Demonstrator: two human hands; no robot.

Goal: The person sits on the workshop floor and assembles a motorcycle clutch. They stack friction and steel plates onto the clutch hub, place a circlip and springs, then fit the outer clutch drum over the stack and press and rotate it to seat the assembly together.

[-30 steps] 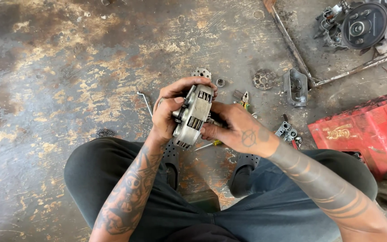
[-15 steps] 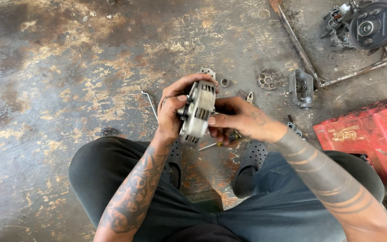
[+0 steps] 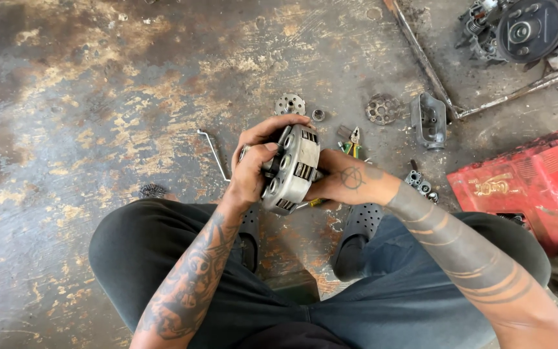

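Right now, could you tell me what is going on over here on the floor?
A person sits on the stained concrete floor, holding a round grey metal drum-shaped engine part in both hands. The left hand wraps its near face, and the right hand supports the other side. Small toothed metal discs, a bent metal rod, a grey metal housing and a red case lie around them.

Even, bright daylight fills the scene, with no hard shadows; only a soft dark patch lies under the person's legs. The stained, worn concrete floor [image 3: 98,97] shows a dull sheen at far left. Focus is sharp in the centre. Wide-angle bending shows near the edges, where the red plastic case [image 3: 531,187] at right looks slightly stretched.
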